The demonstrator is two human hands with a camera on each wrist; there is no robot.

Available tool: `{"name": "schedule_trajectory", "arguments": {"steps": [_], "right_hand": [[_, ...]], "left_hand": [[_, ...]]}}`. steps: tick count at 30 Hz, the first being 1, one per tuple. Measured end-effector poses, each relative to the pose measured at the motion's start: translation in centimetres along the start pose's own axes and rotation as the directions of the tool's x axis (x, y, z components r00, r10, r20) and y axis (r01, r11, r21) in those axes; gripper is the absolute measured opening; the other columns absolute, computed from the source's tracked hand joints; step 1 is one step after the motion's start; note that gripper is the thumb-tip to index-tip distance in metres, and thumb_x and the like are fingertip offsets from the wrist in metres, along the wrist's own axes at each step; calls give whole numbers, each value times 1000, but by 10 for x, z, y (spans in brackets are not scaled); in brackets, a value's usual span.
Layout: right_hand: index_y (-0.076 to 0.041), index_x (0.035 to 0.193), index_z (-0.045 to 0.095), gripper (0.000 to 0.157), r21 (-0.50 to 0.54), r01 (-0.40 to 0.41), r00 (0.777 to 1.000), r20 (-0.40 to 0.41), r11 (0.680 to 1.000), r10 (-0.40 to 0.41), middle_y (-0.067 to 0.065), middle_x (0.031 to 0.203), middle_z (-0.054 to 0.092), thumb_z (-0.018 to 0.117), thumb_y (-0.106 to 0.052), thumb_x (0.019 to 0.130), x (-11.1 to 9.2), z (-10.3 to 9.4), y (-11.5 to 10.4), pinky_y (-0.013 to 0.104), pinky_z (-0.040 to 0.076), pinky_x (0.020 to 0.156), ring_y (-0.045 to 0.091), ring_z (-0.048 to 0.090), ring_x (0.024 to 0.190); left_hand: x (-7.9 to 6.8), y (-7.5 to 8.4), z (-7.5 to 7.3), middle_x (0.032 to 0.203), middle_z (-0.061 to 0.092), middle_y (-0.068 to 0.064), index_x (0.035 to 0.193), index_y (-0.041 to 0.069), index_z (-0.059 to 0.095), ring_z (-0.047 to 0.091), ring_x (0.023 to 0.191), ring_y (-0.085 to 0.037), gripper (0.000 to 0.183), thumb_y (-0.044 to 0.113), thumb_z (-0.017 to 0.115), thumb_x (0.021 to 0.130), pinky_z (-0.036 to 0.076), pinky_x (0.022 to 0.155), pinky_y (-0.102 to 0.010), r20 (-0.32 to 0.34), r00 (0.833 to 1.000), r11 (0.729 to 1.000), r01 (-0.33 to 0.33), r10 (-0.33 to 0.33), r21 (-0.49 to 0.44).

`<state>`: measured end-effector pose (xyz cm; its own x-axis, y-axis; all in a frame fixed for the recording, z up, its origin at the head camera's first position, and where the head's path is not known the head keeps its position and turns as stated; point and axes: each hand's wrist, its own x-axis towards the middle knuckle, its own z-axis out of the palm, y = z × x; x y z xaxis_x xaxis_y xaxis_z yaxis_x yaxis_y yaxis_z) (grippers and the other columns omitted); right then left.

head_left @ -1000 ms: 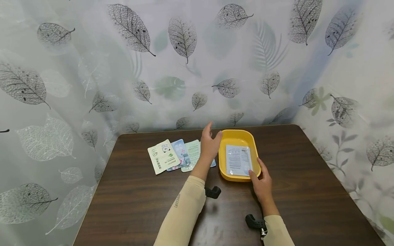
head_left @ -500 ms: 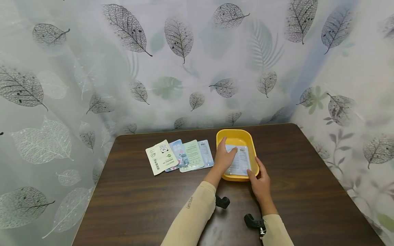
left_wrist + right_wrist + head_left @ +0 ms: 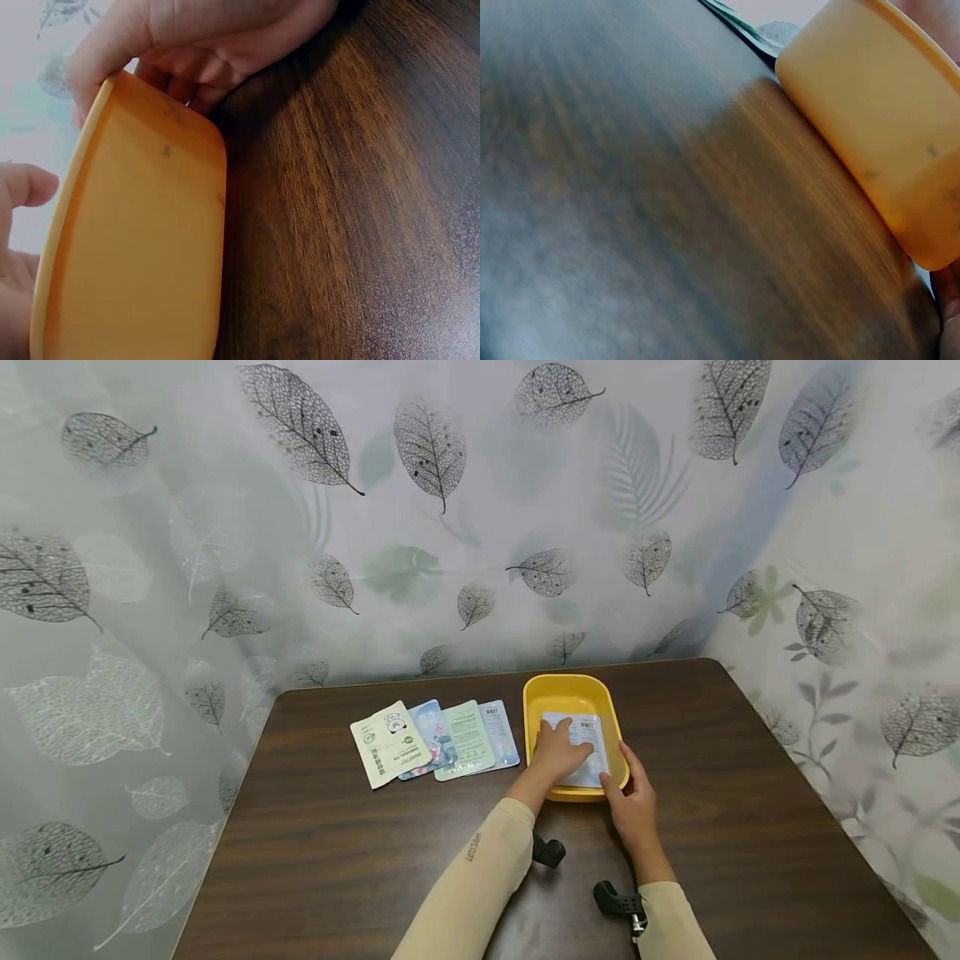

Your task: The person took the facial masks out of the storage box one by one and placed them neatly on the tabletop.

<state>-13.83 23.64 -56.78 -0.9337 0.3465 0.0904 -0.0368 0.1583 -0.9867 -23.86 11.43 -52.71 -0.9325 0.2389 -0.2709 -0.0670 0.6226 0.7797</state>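
In the head view a yellow plastic tub stands toward the back of the table, right of the middle. A pale blue face mask packet with a barcode lies in it. My left hand reaches over the near left rim, its fingers spread over the packet and the thumb pointing right. At the near right corner my right hand grips the tub, thumb over the rim. The left wrist view shows the right hand curled around the tub's corner, its fingers partly hidden by the wall.
Left of the tub, several mask packets overlap in a row: a cream one, a blue floral one, a green one and a pale blue one. A leaf-print curtain hangs behind the dark wooden table.
My left hand has moved right from above the packet row into the tub, and down onto the packet there. My right hand has kept its grip on the tub's corner.
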Motion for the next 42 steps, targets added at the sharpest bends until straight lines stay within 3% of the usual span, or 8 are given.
{"name": "schedule_trajectory", "arguments": {"steps": [4, 9, 16, 23, 30, 35, 42], "right_hand": [[-5, 158, 37, 64, 28, 19, 1000, 3, 999, -19, 17, 164, 35, 61, -2, 98, 1, 0, 0, 5, 42, 101, 35, 43, 141], [-6, 158, 36, 64, 28, 15, 1000, 6, 999, -16, 16, 165, 34, 61, -4, 99, 1, -2, 0, 4, 41, 101, 32, 42, 142], [-5, 158, 37, 64, 43, 28, 1000, -3, 999, -27, 19, 163, 35, 61, -1, 98, 1, -4, 1, 3, 45, 93, 27, 49, 129], [-4, 158, 36, 64, 28, 22, 1000, 1, 999, -22, 24, 160, 37, 61, -2, 98, -1, -3, -1, 3, 45, 88, 19, 54, 118], [-5, 158, 36, 65, 24, 13, 1000, -6, 1000, -13, 21, 160, 38, 61, 0, 98, 1, -1, 6, 3, 46, 87, 12, 55, 115], [-11, 158, 38, 66, 34, 35, 999, -22, 999, -34, 16, 162, 37, 62, -1, 98, 9, -1, 29, 1, 43, 90, 5, 50, 121], [-10, 157, 41, 62, 30, 90, 995, -38, 995, -89, 18, 161, 38, 64, -6, 99, 9, 1, 34, 2, 44, 95, 4, 48, 129]], "left_hand": [[0, 0, -1, 169, 20, -21, 151, 14, 50, 25, 156, -39, 64, 40, 65, 95, 30, 124, -54, -19, 1000, 1000, -17, 17, -8], [0, 1, -3, 169, 26, -14, 147, 15, 56, 31, 153, -38, 62, 37, 71, 91, 36, 121, -53, -78, 995, 993, -72, 64, -95], [0, -3, -3, 170, 25, -10, 147, 15, 56, 31, 155, -32, 64, 31, 75, 88, 33, 123, -50, -138, 978, 953, -189, 160, -238], [0, -4, -1, 169, 30, -4, 153, 11, 48, 31, 155, -25, 67, 32, 69, 92, 29, 126, -43, -90, 983, 963, -175, 159, -207], [0, -4, 0, 169, 31, 1, 156, 8, 41, 31, 155, -20, 70, 28, 67, 94, 27, 127, -39, -108, 981, 957, -184, 163, -224], [3, -8, -1, 168, 33, -1, 158, 9, 39, 35, 153, -20, 71, 23, 67, 95, 31, 125, -40, -153, 971, 937, -218, 182, -272], [4, -14, -10, 167, 33, -4, 159, 10, 38, 31, 155, -22, 69, 20, 64, 96, 30, 126, -42, -226, 953, 888, -275, 202, -368]]}}
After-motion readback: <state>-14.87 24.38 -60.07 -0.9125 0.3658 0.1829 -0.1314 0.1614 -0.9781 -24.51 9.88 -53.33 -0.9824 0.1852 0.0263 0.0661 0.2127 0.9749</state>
